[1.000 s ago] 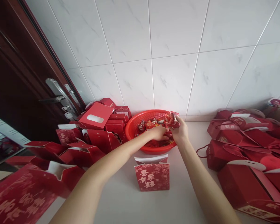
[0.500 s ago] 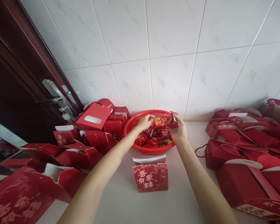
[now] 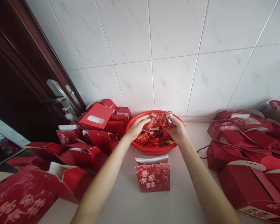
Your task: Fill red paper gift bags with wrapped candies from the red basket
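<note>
Currently, both hands work over the red basket (image 3: 154,151), which stands on the pale tabletop (image 3: 140,207) near the tiled wall (image 3: 172,84). Left hand (image 3: 137,127): closed narrowly on a red wrapped sweet (image 3: 150,122), above the basket. Right hand (image 3: 179,132): thumb and fingers pinch a shiny red packet (image 3: 170,120); I cannot tell whether more lie in the palm. Loose wrapped sweets (image 3: 154,141) fill the basket. Just before it, a small printed box (image 3: 153,178) stands upright, top flaps raised. Red cartons (image 3: 99,115) crowd the left side.
</note>
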`<action>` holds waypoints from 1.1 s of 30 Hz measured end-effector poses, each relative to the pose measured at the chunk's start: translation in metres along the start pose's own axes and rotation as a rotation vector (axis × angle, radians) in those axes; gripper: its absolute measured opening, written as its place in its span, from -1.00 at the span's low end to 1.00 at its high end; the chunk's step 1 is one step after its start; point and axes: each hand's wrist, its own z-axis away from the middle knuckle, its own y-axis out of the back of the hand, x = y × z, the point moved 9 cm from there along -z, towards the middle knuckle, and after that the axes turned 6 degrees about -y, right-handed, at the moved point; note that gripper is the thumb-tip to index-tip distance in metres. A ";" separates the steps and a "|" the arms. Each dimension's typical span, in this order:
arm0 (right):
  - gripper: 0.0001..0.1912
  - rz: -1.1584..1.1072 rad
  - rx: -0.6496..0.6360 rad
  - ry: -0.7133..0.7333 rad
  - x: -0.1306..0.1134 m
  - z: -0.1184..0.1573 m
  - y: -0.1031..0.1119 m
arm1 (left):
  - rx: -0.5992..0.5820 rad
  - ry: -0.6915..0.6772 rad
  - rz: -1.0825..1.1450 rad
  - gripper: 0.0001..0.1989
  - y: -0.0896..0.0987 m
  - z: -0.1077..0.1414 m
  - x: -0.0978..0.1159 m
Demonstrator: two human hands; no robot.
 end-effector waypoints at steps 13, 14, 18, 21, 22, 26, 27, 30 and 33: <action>-0.81 0.298 -0.207 -0.004 -0.038 0.046 -0.046 | -0.180 -0.181 0.049 -0.53 0.003 0.060 0.055; -0.79 0.334 -0.227 -0.006 -0.041 0.051 -0.050 | -0.180 -0.191 0.051 -0.56 0.003 0.064 0.059; -0.77 0.465 -0.297 -0.038 -0.046 0.068 -0.060 | -0.136 -0.271 0.049 -0.70 0.008 0.073 0.072; -0.79 0.509 -0.336 -0.051 -0.045 0.076 -0.066 | -0.102 -0.319 0.041 -0.77 0.013 0.077 0.079; -0.80 0.516 -0.347 -0.051 -0.044 0.078 -0.068 | -0.107 -0.324 0.043 -0.78 0.014 0.078 0.080; -0.80 0.550 -0.377 -0.044 -0.041 0.082 -0.074 | -0.158 -0.317 0.030 -0.80 0.009 0.079 0.081; -0.78 0.563 -0.377 -0.039 -0.041 0.083 -0.074 | -0.167 -0.315 0.018 -0.81 0.008 0.080 0.080; -0.76 0.592 -0.347 -0.007 -0.045 0.083 -0.072 | -0.195 -0.328 -0.042 -0.80 0.010 0.084 0.084; -0.76 0.605 -0.302 0.059 -0.058 0.085 -0.068 | -0.288 -0.366 -0.194 -0.81 0.013 0.097 0.097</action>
